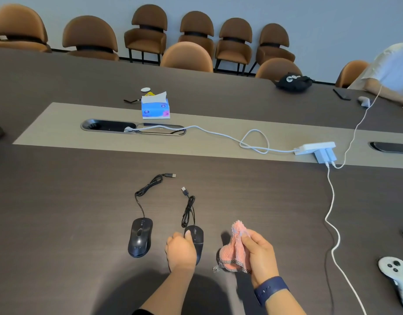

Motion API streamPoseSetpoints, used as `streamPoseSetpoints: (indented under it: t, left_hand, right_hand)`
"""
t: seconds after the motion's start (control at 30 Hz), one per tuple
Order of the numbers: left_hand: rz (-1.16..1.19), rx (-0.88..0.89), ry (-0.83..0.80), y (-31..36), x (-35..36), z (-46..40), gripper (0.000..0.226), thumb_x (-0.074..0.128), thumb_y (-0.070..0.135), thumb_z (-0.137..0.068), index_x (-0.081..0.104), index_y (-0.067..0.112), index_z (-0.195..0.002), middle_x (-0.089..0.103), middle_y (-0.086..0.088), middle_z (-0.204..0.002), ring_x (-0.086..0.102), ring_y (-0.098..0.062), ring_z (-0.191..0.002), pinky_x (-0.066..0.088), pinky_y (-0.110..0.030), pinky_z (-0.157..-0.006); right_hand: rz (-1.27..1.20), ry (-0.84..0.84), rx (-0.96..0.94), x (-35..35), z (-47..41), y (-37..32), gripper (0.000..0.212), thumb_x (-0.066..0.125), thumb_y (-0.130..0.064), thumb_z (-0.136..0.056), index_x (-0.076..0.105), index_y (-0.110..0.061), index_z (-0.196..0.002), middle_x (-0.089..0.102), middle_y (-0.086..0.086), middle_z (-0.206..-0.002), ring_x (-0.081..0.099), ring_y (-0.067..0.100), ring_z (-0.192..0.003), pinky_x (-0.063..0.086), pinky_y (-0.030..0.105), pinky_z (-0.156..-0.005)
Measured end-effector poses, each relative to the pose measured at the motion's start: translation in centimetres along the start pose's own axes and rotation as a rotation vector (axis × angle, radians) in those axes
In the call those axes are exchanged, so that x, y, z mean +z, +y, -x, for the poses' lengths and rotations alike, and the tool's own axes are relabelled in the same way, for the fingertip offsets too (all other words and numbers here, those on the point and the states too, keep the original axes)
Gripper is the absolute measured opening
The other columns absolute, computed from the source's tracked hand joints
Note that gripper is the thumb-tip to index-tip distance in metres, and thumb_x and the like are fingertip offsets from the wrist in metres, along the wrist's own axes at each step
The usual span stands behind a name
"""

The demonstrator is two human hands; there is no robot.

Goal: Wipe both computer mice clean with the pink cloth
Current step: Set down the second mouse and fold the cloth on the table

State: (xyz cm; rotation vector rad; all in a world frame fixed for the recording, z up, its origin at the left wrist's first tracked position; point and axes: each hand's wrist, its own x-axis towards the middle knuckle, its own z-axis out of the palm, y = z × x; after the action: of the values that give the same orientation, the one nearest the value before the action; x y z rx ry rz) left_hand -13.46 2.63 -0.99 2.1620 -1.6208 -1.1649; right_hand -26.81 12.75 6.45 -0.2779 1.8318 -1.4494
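Here, I see my left hand [181, 251] low in the centre of the frame, closed around the right-hand mouse [196, 241], thumb on its upper face. Just to the right, my right hand [260, 255] pinches the bunched pink cloth [235, 248], which hangs from the fingers near that mouse but apart from it. Left of my left hand, the second mouse [140, 237] lies untouched on the dark surface [59, 212], close beside the held one. Both cables run up the frame, each ending in a loose plug. A white cable [332, 214] trails down the right side.
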Motion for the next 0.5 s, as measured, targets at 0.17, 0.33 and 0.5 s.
streamPoseSetpoints:
  t: [0.17, 0.33, 0.5]
  left_hand:
    - [-0.049, 0.002, 0.004, 0.2, 0.5, 0.3, 0.04, 0.038, 0.033, -0.099, 0.055, -0.001, -0.114, 0.057, -0.021, -0.119, 0.056, -0.037, -0.11, 0.047, -0.047, -0.092]
    - [-0.046, 0.052, 0.047, 0.3, -0.3, 0.7, 0.036, 0.037, 0.031, -0.1, 0.056, 0.004, -0.115, 0.057, -0.017, -0.117, 0.054, -0.033, -0.11, 0.046, -0.044, -0.093]
    - [0.455, 0.488, -0.429, 4.0, -3.7, 2.4, 0.038, 0.057, 0.011, -0.085, 0.059, 0.019, -0.122, 0.061, -0.002, -0.124, 0.057, -0.017, -0.113, 0.045, -0.032, -0.102]
  right_hand:
    - [0.008, -0.016, -0.031, 0.3, -0.2, -0.4, 0.013, 0.064, -0.016, -0.084, 0.078, -0.015, -0.086, 0.068, 0.026, -0.111, 0.067, 0.041, -0.1, 0.05, 0.058, -0.095]
    - [-0.006, -0.141, -0.025, 0.3, -0.1, -2.2, 0.022, 0.046, 0.002, -0.097, 0.068, 0.002, -0.091, 0.076, 0.022, -0.088, 0.073, 0.03, -0.076, 0.06, 0.037, -0.069]
    - [0.176, -0.331, -0.078, 0.0, -0.7, -4.9, 0.022, 0.05, 0.007, -0.093, 0.07, 0.0, -0.087, 0.072, 0.014, -0.077, 0.065, 0.022, -0.067, 0.053, 0.023, -0.058]
